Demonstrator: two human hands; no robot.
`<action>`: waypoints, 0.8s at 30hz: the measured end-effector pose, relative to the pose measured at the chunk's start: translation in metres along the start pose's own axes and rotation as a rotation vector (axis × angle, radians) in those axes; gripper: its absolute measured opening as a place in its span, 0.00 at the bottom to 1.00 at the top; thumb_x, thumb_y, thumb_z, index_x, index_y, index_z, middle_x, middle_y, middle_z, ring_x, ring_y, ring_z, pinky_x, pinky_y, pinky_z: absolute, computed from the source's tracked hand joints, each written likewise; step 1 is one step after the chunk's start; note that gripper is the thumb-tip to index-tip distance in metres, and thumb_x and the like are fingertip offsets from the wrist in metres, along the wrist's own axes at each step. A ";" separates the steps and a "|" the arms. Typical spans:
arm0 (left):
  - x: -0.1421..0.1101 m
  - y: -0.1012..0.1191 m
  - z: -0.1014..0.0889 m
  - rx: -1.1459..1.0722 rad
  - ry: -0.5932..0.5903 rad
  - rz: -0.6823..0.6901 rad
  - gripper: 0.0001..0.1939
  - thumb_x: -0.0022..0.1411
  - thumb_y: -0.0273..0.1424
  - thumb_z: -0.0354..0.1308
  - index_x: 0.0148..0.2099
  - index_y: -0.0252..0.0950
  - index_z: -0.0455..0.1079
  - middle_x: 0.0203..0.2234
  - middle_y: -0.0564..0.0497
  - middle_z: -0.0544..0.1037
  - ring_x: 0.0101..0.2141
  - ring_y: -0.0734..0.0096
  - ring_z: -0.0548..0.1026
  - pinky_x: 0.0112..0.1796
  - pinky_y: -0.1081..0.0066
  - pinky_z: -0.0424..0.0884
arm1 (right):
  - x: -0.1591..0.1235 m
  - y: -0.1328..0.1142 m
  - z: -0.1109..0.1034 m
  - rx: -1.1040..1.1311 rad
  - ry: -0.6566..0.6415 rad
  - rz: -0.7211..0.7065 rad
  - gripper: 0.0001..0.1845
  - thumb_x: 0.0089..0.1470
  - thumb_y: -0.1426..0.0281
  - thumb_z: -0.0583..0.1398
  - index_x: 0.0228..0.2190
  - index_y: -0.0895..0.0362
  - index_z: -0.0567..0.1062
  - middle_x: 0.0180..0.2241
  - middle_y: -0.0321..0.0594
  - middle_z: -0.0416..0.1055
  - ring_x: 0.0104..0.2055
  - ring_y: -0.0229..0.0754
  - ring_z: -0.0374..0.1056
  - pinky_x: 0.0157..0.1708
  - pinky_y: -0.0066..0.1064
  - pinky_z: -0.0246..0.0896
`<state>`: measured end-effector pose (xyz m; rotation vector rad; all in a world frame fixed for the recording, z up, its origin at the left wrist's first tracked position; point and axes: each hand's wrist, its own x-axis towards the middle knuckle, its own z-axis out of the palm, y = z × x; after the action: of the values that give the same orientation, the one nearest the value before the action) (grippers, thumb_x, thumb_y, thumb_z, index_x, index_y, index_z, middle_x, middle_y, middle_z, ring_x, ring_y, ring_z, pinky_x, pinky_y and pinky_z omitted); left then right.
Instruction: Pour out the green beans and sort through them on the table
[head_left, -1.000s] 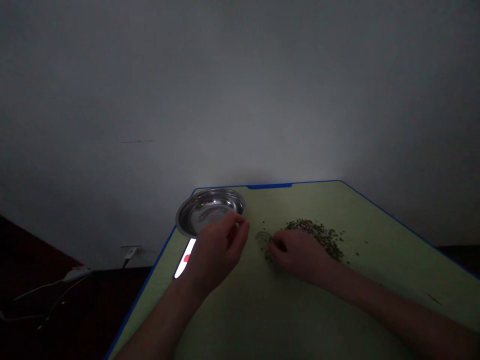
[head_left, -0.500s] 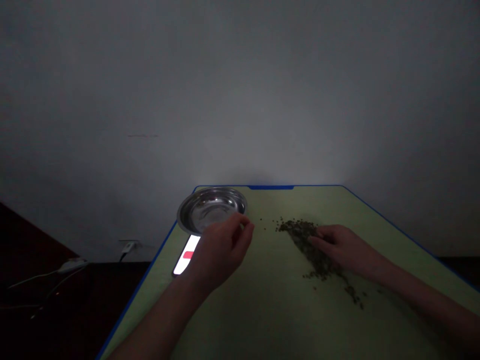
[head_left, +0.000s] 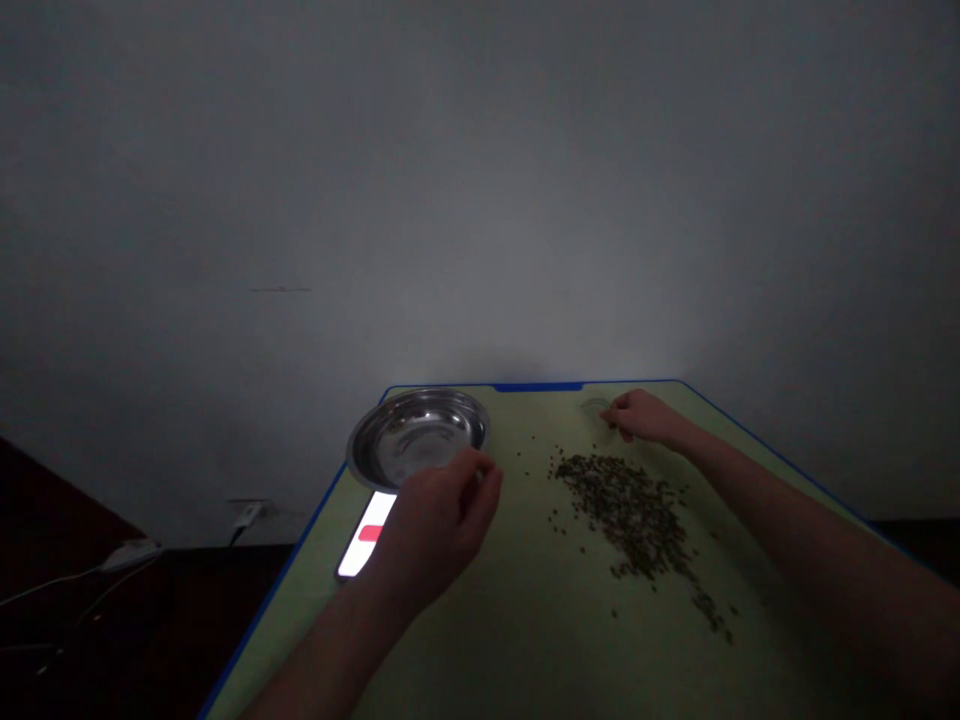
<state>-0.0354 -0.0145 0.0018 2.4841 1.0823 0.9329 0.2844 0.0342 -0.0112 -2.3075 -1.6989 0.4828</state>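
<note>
A spread pile of small dark seeds (head_left: 630,510) lies on the light green table (head_left: 517,640), with loose ones scattered around it. My right hand (head_left: 646,415) is closed on the edge of a clear, round-rimmed cup (head_left: 594,412) just beyond the pile; its outline is faint. Beside the shiny metal bowl (head_left: 361,450), my left hand (head_left: 446,510) is held up with thumb and fingers curled together. Whatever those fingers hold, if anything, is too small and dark to make out. The bowl's near right side is partly hidden by this hand.
A phone (head_left: 352,555) with a lit white and red screen lies below the bowl, partly behind my left wrist. The table has a blue edge and stands against a grey wall (head_left: 480,200). At lower left, a plug (head_left: 247,516) and a power strip (head_left: 131,553) with cables show.
My right hand has moved with the clear cup across the seeds, rightward and then to the far side. The pile is now spread out nearer to me. My left hand stays about where it was.
</note>
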 end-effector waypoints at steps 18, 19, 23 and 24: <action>-0.001 0.003 -0.004 0.024 -0.034 0.038 0.11 0.66 0.34 0.47 0.33 0.37 0.65 0.16 0.59 0.67 0.18 0.77 0.65 0.22 0.74 0.54 | 0.018 -0.061 0.030 -0.037 -0.089 -0.312 0.17 0.58 0.63 0.57 0.46 0.58 0.71 0.46 0.42 0.70 0.43 0.44 0.69 0.41 0.42 0.67; -0.001 0.002 -0.004 0.027 -0.038 0.037 0.11 0.66 0.34 0.47 0.33 0.37 0.65 0.16 0.58 0.67 0.18 0.77 0.65 0.22 0.74 0.54 | 0.019 -0.065 0.030 -0.036 -0.086 -0.335 0.16 0.58 0.63 0.57 0.46 0.58 0.71 0.46 0.42 0.70 0.42 0.44 0.69 0.40 0.42 0.67; -0.001 0.001 -0.004 0.034 -0.024 0.047 0.11 0.66 0.34 0.47 0.32 0.37 0.65 0.16 0.58 0.67 0.18 0.77 0.66 0.23 0.74 0.54 | 0.017 -0.073 0.032 -0.003 -0.078 -0.435 0.12 0.56 0.65 0.59 0.39 0.60 0.75 0.38 0.41 0.73 0.38 0.41 0.69 0.39 0.37 0.65; -0.001 0.001 -0.004 0.039 -0.019 0.052 0.11 0.66 0.34 0.47 0.32 0.37 0.65 0.17 0.58 0.67 0.18 0.77 0.66 0.23 0.74 0.54 | 0.016 -0.074 0.032 0.011 -0.078 -0.460 0.11 0.55 0.67 0.59 0.38 0.60 0.76 0.35 0.41 0.74 0.36 0.40 0.69 0.38 0.35 0.64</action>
<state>-0.0381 -0.0154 0.0048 2.5584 1.0451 0.9095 0.2108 0.0711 -0.0147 -1.8206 -2.1689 0.4859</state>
